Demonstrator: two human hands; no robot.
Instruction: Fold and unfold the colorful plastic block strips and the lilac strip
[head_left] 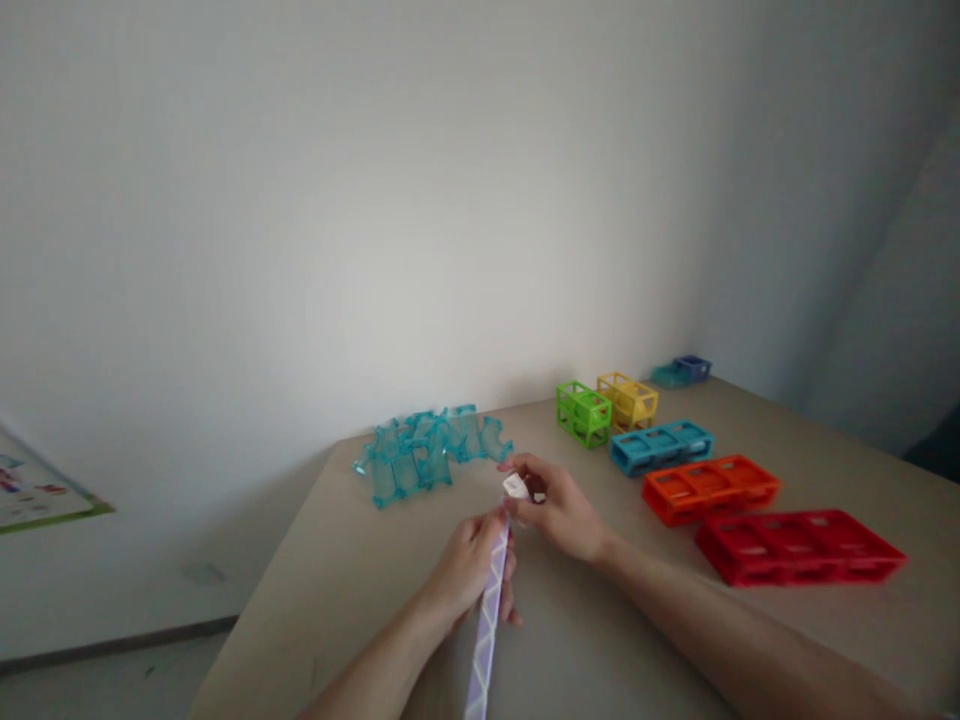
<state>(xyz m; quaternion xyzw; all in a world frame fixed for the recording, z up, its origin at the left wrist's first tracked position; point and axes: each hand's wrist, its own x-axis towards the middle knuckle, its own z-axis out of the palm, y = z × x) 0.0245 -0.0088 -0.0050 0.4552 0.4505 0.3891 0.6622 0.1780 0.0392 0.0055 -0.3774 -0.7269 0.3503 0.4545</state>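
Note:
My left hand (471, 565) is closed around a long pale purple strip (485, 630) with a zigzag pattern, holding it near its upper end. My right hand (559, 510) pinches a small white piece (516, 487) at the top of that strip. Both hands hover over the beige table (360, 570), just in front of a heap of clear teal track pieces (424, 452).
To the right lie open plastic frames in a row: green (583, 411), yellow (628, 398), blue (660, 446), orange (709, 487) and red (799, 545). Small teal and dark blue pieces (681, 371) sit at the far corner. A printed sheet (34, 490) lies at the left, off the table.

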